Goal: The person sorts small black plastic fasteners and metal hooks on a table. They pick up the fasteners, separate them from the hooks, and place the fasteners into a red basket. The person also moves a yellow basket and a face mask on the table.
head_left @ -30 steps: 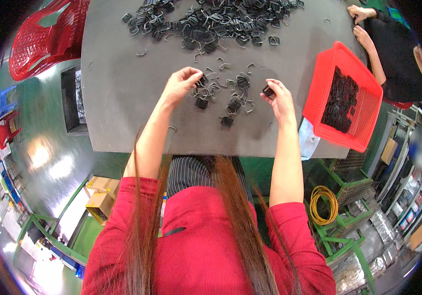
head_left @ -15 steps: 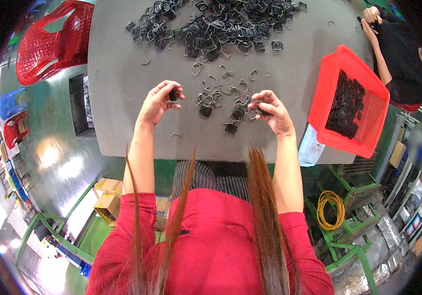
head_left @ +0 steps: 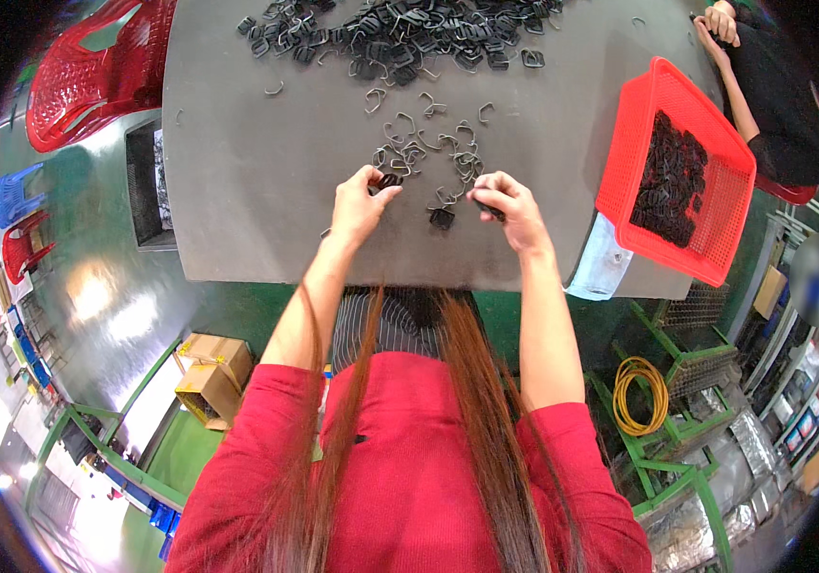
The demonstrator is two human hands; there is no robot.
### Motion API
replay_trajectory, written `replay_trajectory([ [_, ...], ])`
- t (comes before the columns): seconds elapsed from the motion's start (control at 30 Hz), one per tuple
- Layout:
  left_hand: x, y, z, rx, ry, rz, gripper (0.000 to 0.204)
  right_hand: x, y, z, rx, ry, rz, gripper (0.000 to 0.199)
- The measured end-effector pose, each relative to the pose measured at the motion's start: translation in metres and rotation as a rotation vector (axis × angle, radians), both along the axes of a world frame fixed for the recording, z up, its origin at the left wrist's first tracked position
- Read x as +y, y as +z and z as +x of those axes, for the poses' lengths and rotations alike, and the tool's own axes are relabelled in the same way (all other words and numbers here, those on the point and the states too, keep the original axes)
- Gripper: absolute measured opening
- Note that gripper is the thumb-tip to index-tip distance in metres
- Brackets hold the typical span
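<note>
Black, apparently plastic, the left piece (head_left: pixel 390 180) sits above the grey table (head_left: pixel 256 181), pinched between the thumb and forefinger of the left hand (head_left: pixel 360 205); its long axis runs roughly left to right. The right piece (head_left: pixel 489 207) is held between the thumb and curled fingers of the right hand (head_left: pixel 514 212); its long axis slopes down toward the lower right. Finger contact on its far side cannot be told. Expect both parts to be light, stiff and somewhat smooth, and unlikely to break under finger pressure; grip across opposite edges. Between the hands, a loose black clip (head_left: pixel 441 220) lies on the table, its wire loop pointing away from the person. Bent wire hooks (head_left: pixel 402 143) lie just beyond. Farther out are the heaped clips (head_left: pixel 409 38) and, at right, a red basket (head_left: pixel 631 134) holding black pieces (head_left: pixel 669 181).
</note>
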State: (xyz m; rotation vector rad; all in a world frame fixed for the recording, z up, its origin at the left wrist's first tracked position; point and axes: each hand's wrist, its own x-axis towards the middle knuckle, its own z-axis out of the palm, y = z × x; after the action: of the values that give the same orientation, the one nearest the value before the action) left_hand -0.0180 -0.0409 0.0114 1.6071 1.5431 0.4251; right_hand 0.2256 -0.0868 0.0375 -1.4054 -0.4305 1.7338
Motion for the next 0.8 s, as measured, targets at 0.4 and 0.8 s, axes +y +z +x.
replay_trajectory([
  [0.4, -0.004, 0.024, -0.01, -0.886, 0.221, -0.852, 0.025, -0.054, -0.024, -0.068, -1.121, 0.423, 0.18, 0.034],
  [0.8, -0.01, 0.107, 0.279, -0.746, -0.297, -0.095, 0.038, -0.04, 0.081, 0.163, -1.41, -0.563, 0.212, 0.027],
])
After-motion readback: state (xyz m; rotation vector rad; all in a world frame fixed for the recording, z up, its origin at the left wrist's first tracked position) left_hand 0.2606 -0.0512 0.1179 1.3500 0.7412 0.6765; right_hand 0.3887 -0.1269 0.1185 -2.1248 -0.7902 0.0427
